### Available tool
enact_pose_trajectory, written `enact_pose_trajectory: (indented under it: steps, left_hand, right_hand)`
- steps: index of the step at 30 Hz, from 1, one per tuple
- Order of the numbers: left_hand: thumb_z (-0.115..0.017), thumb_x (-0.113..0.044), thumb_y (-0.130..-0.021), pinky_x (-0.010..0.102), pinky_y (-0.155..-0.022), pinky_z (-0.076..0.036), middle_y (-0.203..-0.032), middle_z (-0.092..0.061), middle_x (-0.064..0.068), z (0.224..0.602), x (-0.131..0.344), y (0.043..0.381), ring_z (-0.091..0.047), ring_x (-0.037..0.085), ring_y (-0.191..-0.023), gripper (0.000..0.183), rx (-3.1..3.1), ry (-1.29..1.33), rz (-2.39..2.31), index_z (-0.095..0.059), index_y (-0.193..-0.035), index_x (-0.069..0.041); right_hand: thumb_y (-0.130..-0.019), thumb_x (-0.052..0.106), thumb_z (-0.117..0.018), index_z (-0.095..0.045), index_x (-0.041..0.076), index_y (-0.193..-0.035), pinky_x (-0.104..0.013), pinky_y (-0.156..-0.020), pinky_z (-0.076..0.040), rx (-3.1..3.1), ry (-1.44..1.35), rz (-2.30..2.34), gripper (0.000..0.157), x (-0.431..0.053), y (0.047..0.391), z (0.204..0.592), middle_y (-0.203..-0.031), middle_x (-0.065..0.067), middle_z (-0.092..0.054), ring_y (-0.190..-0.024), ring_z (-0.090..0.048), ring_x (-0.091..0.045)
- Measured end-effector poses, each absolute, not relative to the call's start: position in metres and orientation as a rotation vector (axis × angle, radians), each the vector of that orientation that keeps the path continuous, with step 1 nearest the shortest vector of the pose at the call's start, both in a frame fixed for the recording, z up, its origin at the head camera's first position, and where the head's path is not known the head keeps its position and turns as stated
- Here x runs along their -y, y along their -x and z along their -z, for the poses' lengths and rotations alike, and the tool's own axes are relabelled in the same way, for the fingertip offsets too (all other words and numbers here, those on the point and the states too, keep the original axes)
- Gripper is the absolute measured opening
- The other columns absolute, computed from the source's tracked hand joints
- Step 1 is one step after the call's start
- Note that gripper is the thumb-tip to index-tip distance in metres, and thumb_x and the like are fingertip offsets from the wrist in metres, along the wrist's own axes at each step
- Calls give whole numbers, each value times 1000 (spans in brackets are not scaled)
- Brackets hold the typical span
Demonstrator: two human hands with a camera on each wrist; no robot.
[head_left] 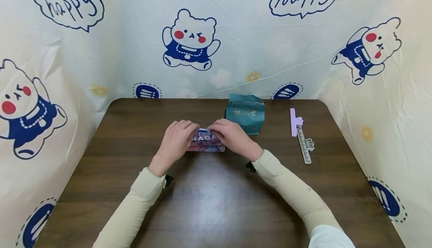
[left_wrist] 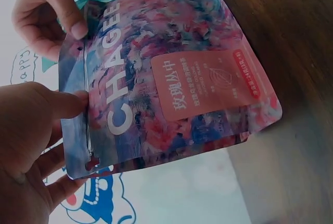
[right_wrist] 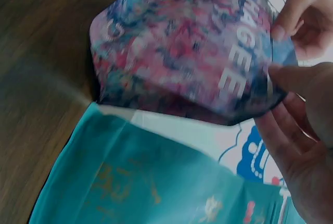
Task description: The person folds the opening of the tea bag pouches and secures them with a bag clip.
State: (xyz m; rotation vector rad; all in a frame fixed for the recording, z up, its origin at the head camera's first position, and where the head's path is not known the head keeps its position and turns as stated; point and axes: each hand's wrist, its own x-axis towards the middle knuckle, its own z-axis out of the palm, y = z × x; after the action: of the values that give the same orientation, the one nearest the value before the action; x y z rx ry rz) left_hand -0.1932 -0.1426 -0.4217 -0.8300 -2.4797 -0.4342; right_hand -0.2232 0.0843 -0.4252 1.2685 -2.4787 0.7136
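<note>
A pink and blue patterned tea pouch (head_left: 206, 143), lettered CHAGEE, stands upright on the table between both hands. My left hand (head_left: 178, 139) pinches its top edge near the left end, thumb on the front by the zip line (left_wrist: 86, 99) and fingers behind. At the other end of the same edge, my right hand (head_left: 233, 135) pinches with thumb in front and fingers behind. The pouch's pink label (left_wrist: 205, 84) shows in the left wrist view. Just behind the right hand stands a teal pouch (head_left: 245, 113) with gold characters and a folded top.
To the right, a purple sealing clip (head_left: 293, 122) lies on the brown table (head_left: 216, 203), against a grey clip (head_left: 305, 148) with a ruler-like strip. A printed curtain (head_left: 236, 45) with cartoon bears encloses the table's back and sides.
</note>
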Motion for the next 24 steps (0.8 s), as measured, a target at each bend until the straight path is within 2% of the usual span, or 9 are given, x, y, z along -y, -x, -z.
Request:
enact_pose_trajectory:
  steps: [6, 11, 15, 24]
  left_hand:
    - [-66, -10, -86, 37, -76, -46, -96, -66, 3, 426, 143, 192, -58, 20, -86, 16, 2480, 813, 428, -65, -101, -10]
    - [-65, -13, -85, 37, -75, -46, -95, -66, 3, 425, 139, 194, -58, 19, -85, 15, 2468, 825, 437, -65, -100, -10]
    - [-63, -14, -86, 37, -73, -45, -93, -65, 3, 425, 128, 196, -59, 20, -84, 14, 2459, 873, 430, -65, -99, -10]
    - [-64, -19, -88, 34, -68, -46, -89, -64, 3, 430, 101, 203, -59, 18, -79, 13, 2470, 930, 394, -68, -96, -10]
  right_hand:
    - [-85, 13, -67, -67, 13, -109, -26, -80, -49, 2505, -1266, -855, 23, -102, 225, 426, -103, 2, -63, -93, -58, -8]
    - [-87, 15, -66, -67, 13, -106, -32, -76, -51, 2545, -1236, -984, 20, -112, 230, 432, -100, 3, -63, -90, -59, -12]
    - [-87, 13, -65, -68, 13, -104, -35, -74, -51, 2534, -1245, -1049, 17, -114, 232, 435, -98, 3, -64, -88, -58, -8]
    - [-88, 11, -63, -67, 12, -106, -25, -76, -50, 2516, -1260, -1017, 18, -113, 231, 435, -100, 2, -64, -89, -58, -7]
